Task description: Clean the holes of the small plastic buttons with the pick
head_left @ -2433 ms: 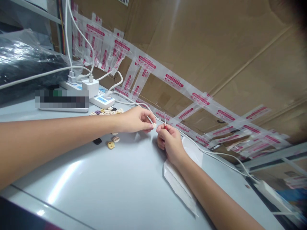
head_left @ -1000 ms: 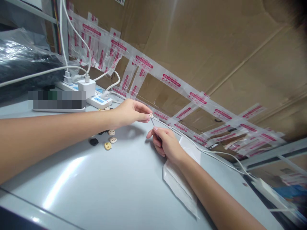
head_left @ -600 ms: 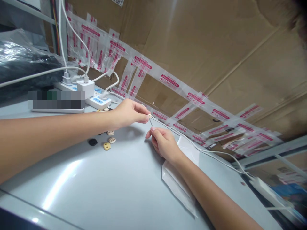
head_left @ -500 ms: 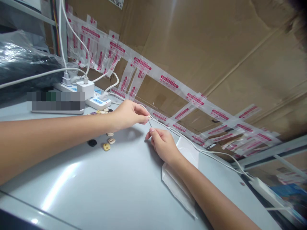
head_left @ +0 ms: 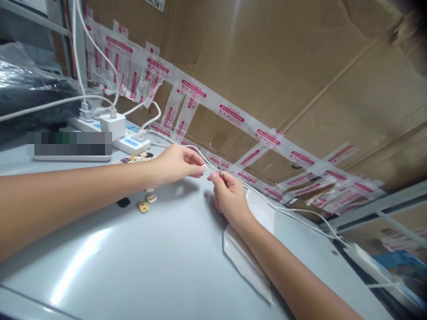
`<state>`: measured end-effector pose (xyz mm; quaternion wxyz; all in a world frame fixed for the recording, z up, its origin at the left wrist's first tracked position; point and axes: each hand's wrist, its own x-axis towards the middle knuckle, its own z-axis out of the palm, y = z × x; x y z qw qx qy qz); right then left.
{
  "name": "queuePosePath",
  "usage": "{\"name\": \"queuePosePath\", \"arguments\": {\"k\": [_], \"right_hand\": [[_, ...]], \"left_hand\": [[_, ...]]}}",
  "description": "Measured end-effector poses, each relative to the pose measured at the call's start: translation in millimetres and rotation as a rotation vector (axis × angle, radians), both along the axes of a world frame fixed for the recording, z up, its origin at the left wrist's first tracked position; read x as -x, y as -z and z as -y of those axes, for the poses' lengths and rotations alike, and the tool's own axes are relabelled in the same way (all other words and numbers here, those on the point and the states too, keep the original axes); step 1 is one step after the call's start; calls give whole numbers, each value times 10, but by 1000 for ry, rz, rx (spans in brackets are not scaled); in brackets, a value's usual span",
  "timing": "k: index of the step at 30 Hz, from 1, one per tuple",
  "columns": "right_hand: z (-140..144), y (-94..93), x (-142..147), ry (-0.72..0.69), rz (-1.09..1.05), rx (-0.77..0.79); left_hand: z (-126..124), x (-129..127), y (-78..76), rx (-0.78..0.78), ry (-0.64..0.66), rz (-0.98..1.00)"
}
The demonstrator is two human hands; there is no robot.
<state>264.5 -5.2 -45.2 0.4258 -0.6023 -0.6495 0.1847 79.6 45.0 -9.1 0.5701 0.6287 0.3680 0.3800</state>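
Pale grey table (head_left: 160,262); white power strip (head_left: 131,143) with blue switches; clear bags (head_left: 230,113) printed red; brown cardboard (head_left: 300,66).

Red print runs along the clear plastic bags (head_left: 230,113) toward 12 o'clock, too small to read.

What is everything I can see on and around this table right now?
small bead: one, cream, pinched in the left hand's fingertips
thin tool: one, metal with a red base, upright in the right hand
loose beads: several, cream, tan, purple and one black, on the table under the left forearm
power strip: one, white and blue, back left, with a white charger plugged in
white cable: runs along the back edge
plastic bags: many, clear with red print, against the cardboard
white sheet: one, under the right forearm
table: pale grey
left hand
right hand
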Motion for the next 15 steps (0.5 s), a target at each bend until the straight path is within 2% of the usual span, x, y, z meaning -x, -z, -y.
{"name": "queuePosePath", "arguments": {"k": [7, 15], "right_hand": [[3, -1, 25, -72, -328, 42], [-1, 7, 16, -85, -342, 47]], "left_hand": [[63, -32, -50, -16, 61, -39], [1, -48, 61, -144, 131, -92]]}}
